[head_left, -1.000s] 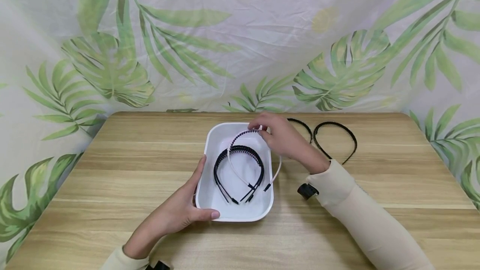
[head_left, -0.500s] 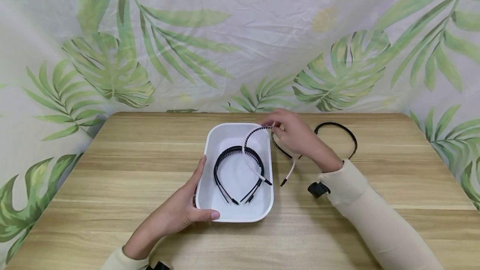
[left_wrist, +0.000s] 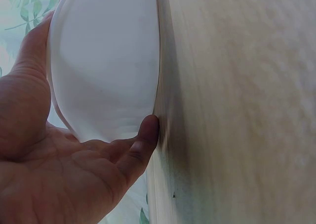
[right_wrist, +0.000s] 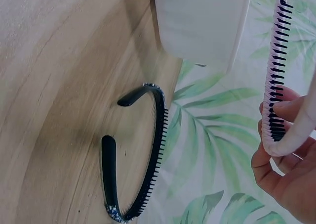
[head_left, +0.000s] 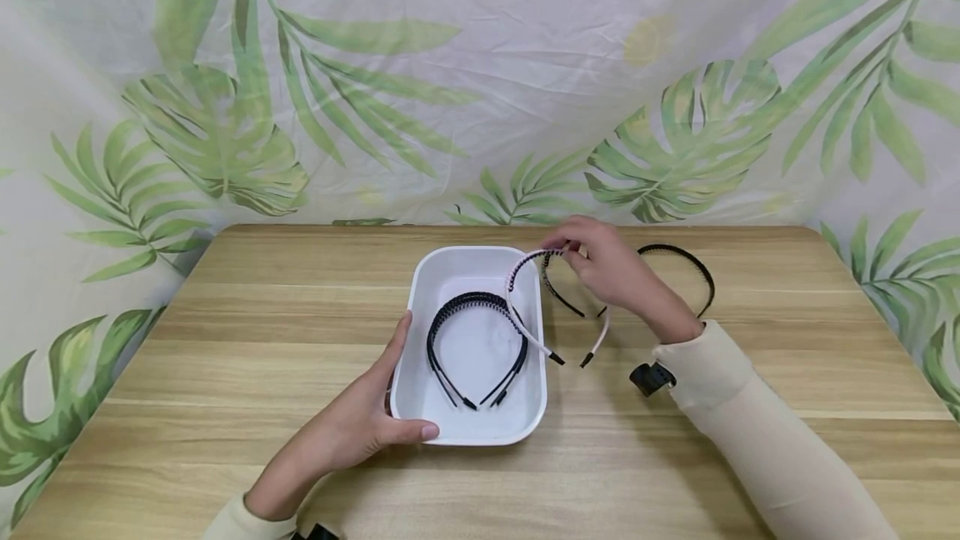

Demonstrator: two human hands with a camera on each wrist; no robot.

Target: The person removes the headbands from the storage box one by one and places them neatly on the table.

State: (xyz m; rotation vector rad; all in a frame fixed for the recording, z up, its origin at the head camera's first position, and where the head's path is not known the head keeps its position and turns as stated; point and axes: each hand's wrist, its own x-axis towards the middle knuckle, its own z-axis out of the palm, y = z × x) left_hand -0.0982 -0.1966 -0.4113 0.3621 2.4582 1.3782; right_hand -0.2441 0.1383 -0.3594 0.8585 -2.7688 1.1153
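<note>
My left hand [head_left: 352,423] grips a white plastic bin [head_left: 480,438] at its near left corner, thumb over the front rim and fingers along the side. Inside lie black toothed headbands [head_left: 432,344], stacked with their ends toward me. With thumb and fingers my right hand [head_left: 607,265] pinches the top of a pale pink headband [right_wrist: 307,117] that has black teeth and black tips. This headband hangs above the bin's right rim, overlapping it in the head view. Just beyond, a black headband with speckled glitter [right_wrist: 159,150] lies on the table, partly behind the right hand.
Another black headband [head_left: 709,277] lies farther right on the wooden table [head_left: 247,340], partly behind the right forearm. A leaf-patterned cloth [head_left: 480,90] hangs along the table's back edge.
My right hand has moved rightward, carrying the pale pink headband from over the bin to its right rim. The left hand and the bin have stayed in place.
</note>
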